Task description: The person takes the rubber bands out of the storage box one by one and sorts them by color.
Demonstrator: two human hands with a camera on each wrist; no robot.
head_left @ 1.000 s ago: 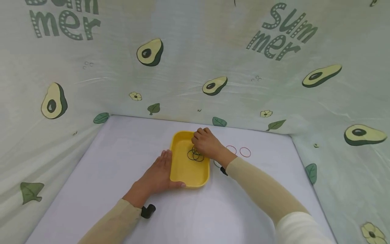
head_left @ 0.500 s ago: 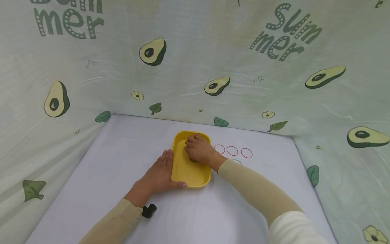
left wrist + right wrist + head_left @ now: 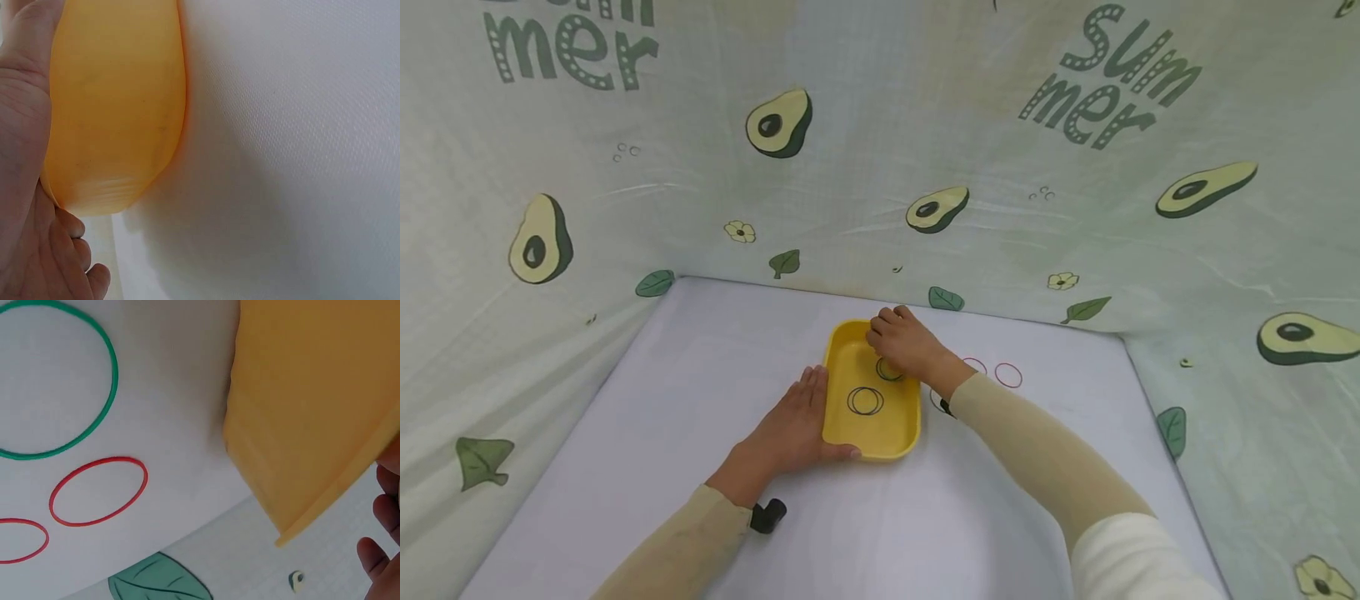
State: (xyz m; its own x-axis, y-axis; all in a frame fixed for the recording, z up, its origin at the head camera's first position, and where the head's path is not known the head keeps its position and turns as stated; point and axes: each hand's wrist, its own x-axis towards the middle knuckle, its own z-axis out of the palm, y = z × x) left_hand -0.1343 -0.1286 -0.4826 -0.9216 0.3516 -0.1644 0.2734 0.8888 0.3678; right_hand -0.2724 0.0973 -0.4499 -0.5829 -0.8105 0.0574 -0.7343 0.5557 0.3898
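Note:
A yellow tray (image 3: 880, 435) lies on the white table. My left hand (image 3: 790, 425) presses along its left wall with straight fingers, thumb over the near rim; in the left wrist view the palm (image 3: 22, 144) lies against the wall. Two dark rubber bands (image 3: 882, 401) overlap on the tray floor. A dark green rubber band (image 3: 891, 381) lies by my right hand (image 3: 912, 342), partly covered by it. That hand is over the far right of the tray, fingers curled downward; its fingertips are hidden, so I cannot tell whether they pinch a band.
Right of the tray lie red rubber bands (image 3: 1022, 377) and a green rubber band (image 3: 115, 369), partly behind my right forearm in the head view. An avocado-print cloth (image 3: 850, 217) rises behind the table. A black wrist device (image 3: 767, 517) sits at my left wrist.
My right hand went down onto the bands mid-tray, then back toward the far right. Two dark bands now lie apart from the green one, nearer the front. My left hand stays put.

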